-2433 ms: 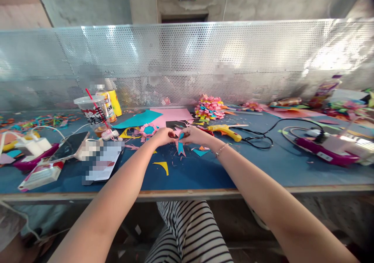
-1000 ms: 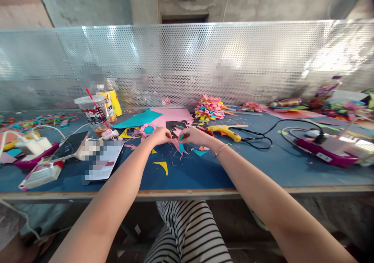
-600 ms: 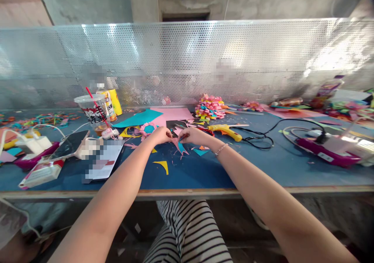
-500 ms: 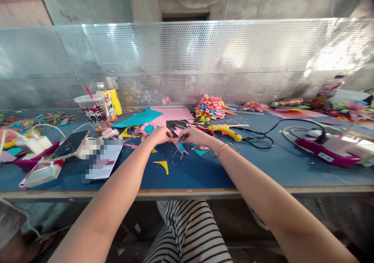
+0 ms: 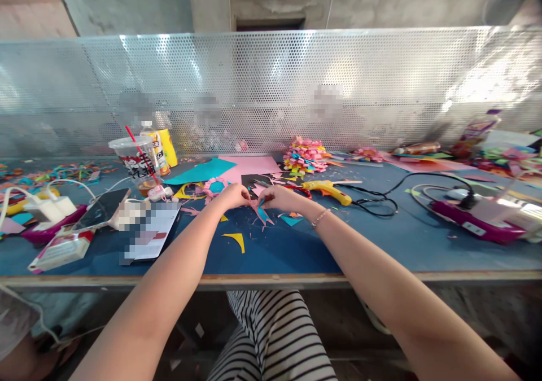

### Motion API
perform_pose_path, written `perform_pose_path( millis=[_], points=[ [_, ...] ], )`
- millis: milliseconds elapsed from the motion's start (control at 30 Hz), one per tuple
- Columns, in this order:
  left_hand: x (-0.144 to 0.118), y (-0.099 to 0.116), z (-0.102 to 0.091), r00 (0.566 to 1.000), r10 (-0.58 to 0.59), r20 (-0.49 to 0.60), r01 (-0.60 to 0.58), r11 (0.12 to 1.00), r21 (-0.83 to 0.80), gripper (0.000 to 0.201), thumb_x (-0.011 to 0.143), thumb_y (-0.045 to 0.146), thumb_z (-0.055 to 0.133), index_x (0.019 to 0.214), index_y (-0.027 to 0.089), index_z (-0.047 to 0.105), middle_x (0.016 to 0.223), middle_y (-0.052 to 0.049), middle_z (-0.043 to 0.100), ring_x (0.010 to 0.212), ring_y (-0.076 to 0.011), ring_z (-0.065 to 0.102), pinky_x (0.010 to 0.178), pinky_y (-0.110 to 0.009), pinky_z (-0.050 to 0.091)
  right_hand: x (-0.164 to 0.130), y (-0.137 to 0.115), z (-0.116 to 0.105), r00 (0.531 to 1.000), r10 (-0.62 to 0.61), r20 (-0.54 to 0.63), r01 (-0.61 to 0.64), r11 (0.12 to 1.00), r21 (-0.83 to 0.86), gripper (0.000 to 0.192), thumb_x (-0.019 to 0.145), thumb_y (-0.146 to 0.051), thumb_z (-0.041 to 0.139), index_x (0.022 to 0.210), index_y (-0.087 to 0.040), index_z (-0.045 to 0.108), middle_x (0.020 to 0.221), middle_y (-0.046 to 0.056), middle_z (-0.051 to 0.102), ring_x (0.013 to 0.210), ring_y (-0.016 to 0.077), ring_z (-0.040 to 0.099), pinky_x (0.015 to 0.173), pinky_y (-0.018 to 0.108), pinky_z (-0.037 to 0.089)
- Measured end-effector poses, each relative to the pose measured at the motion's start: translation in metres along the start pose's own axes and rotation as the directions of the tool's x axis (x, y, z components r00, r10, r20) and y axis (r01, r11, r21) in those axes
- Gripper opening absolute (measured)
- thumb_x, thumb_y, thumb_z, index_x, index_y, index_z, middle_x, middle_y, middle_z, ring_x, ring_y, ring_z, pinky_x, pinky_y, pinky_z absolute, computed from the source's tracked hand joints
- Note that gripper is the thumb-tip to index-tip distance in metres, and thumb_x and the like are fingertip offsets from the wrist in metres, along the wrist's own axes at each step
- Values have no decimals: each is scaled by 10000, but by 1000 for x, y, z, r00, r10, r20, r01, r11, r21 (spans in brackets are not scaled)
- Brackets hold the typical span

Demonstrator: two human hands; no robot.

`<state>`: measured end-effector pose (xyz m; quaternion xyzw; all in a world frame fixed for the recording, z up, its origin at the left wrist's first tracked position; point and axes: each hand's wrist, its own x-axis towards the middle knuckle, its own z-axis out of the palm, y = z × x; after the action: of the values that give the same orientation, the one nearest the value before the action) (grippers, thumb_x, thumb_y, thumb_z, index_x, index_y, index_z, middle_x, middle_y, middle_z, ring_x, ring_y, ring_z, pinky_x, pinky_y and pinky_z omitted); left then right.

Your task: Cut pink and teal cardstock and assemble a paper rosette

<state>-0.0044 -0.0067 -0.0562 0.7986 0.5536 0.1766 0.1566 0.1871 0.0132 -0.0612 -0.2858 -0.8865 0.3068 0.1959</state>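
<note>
The left hand (image 5: 237, 196) and right hand (image 5: 277, 197) were close together, fingertips pinched on a blue-and-pink paper piece (image 5: 264, 216) between them, its forked end pointing toward the body over the bench (image 5: 292, 252). It looked light, thin and easily creased, probably best held by a gentle pinch at its gathered end.

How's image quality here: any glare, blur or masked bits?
Head view: glare on the perforated metal panel, strongest toward the right; head view: the purple-capped bottle looks soft; head view: pixelation masks part of the phone; head view: the left hand and right hand read clearly, but the blue paper strip there shows little detail.
</note>
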Motion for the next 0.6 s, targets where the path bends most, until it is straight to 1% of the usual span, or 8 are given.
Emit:
perform_pose_path(
  millis=[133,300,433,600],
  points=[
    [0,0,0,1000,4,0,-4,1000,3,197,641,283,610,768,152,686,734,-54,670,669,-158,585,541,-228,370,0,0,1,999,27,-24,-29,994,-107,174,670,-215,592,801,-141,679,698,6,631,641,109,541,588,198,386],
    [0,0,0,1000,8,0,-8,1000,-2,218,642,311,614,767,146,682,749,-59,672,662,-156,587,554,-228,381,-2,-8,1,998,46,-50,-56,972,-228,145,678,-211,604,778,-137,678,640,-8,596,591,92,500,552,189,347],
    [1,0,0,1000,11,9,-12,1000,11,208,638,298,615,760,144,684,733,-56,671,655,-154,587,555,-228,382,-2,-12,1,997,64,-45,-73,965,-252,156,667,-162,605,800,-135,682,649,-3,602,591,93,502,557,191,345],
    [1,0,0,1000,-7,11,7,1000,25,215,637,307,616,772,154,685,748,-51,674,665,-152,589,557,-223,382,-2,-13,2,998,53,-43,-61,969,-239,166,665,-173,613,808,-128,682,672,5,605,612,97,509,562,189,350]
  ],
)
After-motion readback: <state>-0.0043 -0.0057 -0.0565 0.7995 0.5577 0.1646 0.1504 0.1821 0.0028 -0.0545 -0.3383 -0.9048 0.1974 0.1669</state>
